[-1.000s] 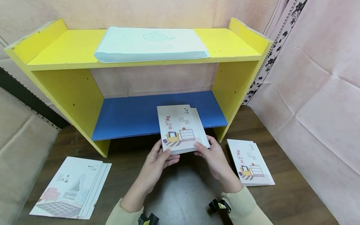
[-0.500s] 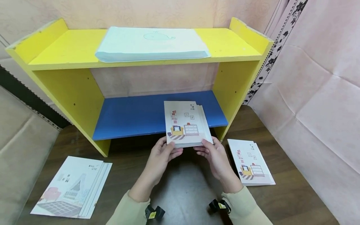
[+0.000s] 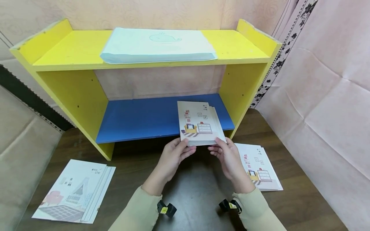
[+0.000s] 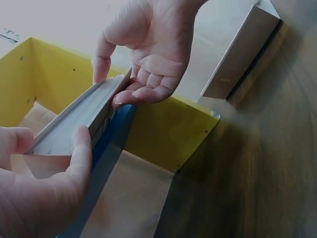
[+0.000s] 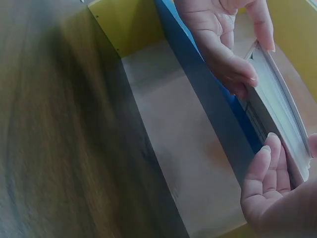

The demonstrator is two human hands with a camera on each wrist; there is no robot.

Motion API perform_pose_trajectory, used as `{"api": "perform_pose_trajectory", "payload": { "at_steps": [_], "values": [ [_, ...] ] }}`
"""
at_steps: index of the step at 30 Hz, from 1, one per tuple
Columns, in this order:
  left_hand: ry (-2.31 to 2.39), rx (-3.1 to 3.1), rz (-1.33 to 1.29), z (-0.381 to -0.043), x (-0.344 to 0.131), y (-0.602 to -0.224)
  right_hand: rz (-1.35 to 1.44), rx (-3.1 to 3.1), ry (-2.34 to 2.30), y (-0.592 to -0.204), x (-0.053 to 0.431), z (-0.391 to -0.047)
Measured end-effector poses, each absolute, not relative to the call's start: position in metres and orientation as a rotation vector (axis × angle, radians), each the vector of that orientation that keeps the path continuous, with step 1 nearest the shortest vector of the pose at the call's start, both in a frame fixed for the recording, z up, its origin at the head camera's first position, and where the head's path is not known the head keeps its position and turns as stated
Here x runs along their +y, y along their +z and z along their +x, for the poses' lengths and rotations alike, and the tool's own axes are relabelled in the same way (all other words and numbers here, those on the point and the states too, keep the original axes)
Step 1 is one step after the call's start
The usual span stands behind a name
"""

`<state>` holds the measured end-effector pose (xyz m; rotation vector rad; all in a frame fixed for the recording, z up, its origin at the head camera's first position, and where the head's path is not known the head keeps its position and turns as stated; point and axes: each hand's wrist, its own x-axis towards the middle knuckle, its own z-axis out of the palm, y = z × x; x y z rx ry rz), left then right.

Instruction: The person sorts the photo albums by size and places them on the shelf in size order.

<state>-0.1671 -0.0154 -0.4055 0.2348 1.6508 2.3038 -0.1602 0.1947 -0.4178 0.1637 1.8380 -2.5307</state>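
Left hand [image 3: 172, 156] and right hand [image 3: 228, 156] pinch a booklet stack [image 3: 200, 121] — both near corners gripped — by a blue shelf [image 3: 138, 118].

Nook (cloth walls [image 3: 329, 102], bookshelf [image 3: 241, 48], table [image 3: 300, 199])

Compared with a second ago, we see the gripped stack of booklets [image 3: 199, 123] further to the right and further forward, so that more of it now lies over the blue shelf [image 3: 138, 118] in the head view. Its gap to the right yellow side panel [image 3: 240, 91] has narrowed, and its near edge, which slanted up to the right, sits closer to level. We find the left hand [image 3: 172, 156] carried right and forward with the stack, its black wrist device [image 3: 166, 209] further into view. The right hand [image 3: 229, 158] has shifted rightward too, and its wrist now hides part of the left edge of the tabletop booklets [image 3: 258, 165].
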Motion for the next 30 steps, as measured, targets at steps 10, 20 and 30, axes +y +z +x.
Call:
{"api": "perform_pose_trajectory", "payload": {
  "at_steps": [10,20,30],
  "values": [
    [2.173,1.809,0.200,-0.189,0.006,-0.402,0.172,1.869,-2.535,-0.418,0.215,-0.177],
    [2.125,1.920,0.107,-0.204,0.021,-0.400,0.341,1.918,-2.502,-0.414,0.225,-0.191],
    [2.098,1.918,0.029,-0.212,0.032,-0.396,0.497,1.907,-2.539,-0.412,0.229,-0.204]
  ]
}}
